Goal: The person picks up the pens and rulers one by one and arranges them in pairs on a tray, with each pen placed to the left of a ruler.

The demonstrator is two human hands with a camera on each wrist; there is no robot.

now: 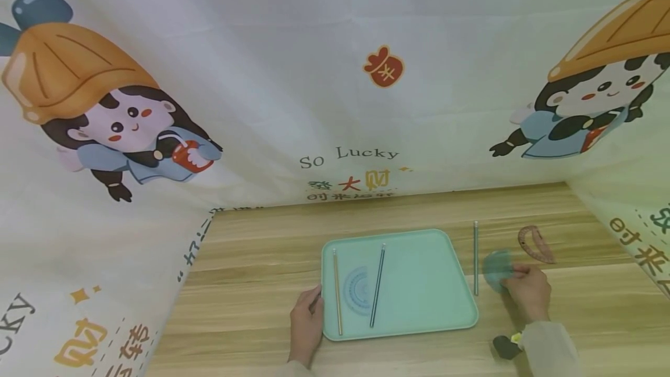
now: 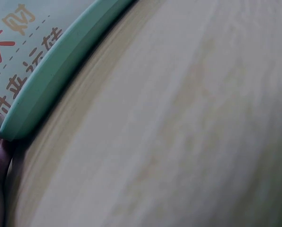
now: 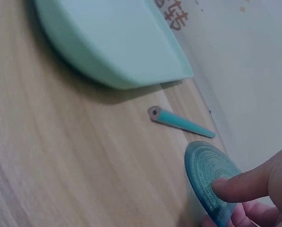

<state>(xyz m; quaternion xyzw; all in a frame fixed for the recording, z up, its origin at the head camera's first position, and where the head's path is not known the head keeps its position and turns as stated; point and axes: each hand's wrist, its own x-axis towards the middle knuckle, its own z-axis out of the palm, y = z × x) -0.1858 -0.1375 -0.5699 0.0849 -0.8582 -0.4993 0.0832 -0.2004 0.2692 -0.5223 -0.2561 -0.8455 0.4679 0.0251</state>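
Note:
My left hand [image 1: 306, 324] grips the left rim of the green tray [image 1: 419, 322]; in the left wrist view its fingers are at the tray's edge [image 2: 46, 75]. My right hand [image 1: 528, 292] pinches a teal protractor [image 1: 496, 271] between thumb and fingers, right of the tray. In the right wrist view the thumb lies on the protractor's face [image 3: 207, 170]. On the tray are a yellowish pencil [image 1: 337, 292], a clear blue protractor [image 1: 357, 291] and a dark pencil [image 1: 377, 285]. A green pencil [image 1: 476, 258] lies on the table between the tray and the teal protractor.
A pink protractor [image 1: 535, 244] lies on the wooden table [image 1: 251, 272], beyond my right hand. A small black and yellow object [image 1: 506, 347] is near my right sleeve. Printed white cloth [image 1: 262, 103] stands behind the table and along both sides.

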